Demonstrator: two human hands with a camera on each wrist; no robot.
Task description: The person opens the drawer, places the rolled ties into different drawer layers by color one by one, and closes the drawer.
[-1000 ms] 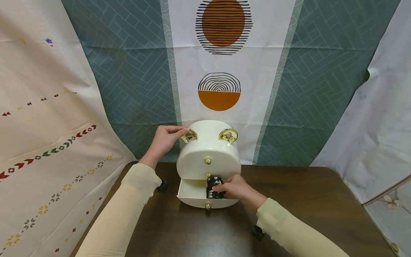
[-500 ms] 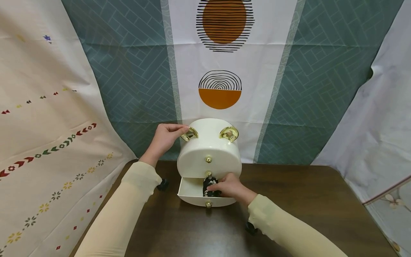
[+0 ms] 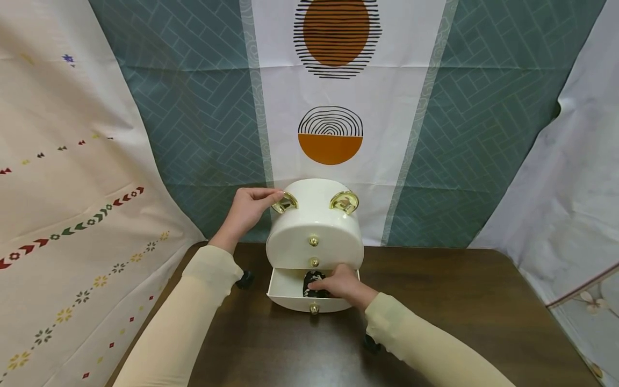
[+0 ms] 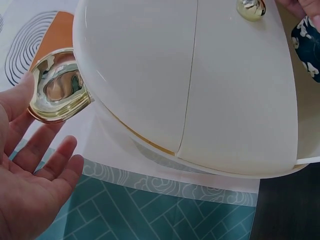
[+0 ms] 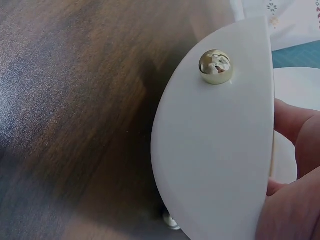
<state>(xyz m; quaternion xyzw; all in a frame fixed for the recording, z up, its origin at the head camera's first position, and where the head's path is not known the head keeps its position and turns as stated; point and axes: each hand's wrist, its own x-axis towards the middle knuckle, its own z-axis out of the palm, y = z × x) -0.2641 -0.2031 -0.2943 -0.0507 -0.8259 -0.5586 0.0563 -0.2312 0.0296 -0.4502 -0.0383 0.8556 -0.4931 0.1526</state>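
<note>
A white rounded box with drawers (image 3: 314,228) and two gold ears stands on the table. My left hand (image 3: 248,209) pinches the left gold ear (image 4: 60,87) between thumb and forefinger, its other fingers spread loosely below. The bottom drawer (image 3: 286,284) is pulled out. Inside it, my right hand (image 3: 344,285) grips a dark cloth item with a white floral pattern (image 3: 313,277), thumb across its front. The hand hides the item's right side. In the right wrist view, the drawer front (image 5: 215,135) blocks the fingertips and the cloth from sight.
Gold knobs sit on the drawer fronts, the lowest knob (image 3: 314,309) facing me. The dark wooden table (image 3: 435,301) extends to both sides. A patterned hanging cloth (image 3: 203,134) rises close behind the box, and a pale cloth (image 3: 72,242) borders the left.
My right hand has shifted left and further into the drawer, taking the floral cloth item along toward the drawer's middle. The left hand stays on the ear.
</note>
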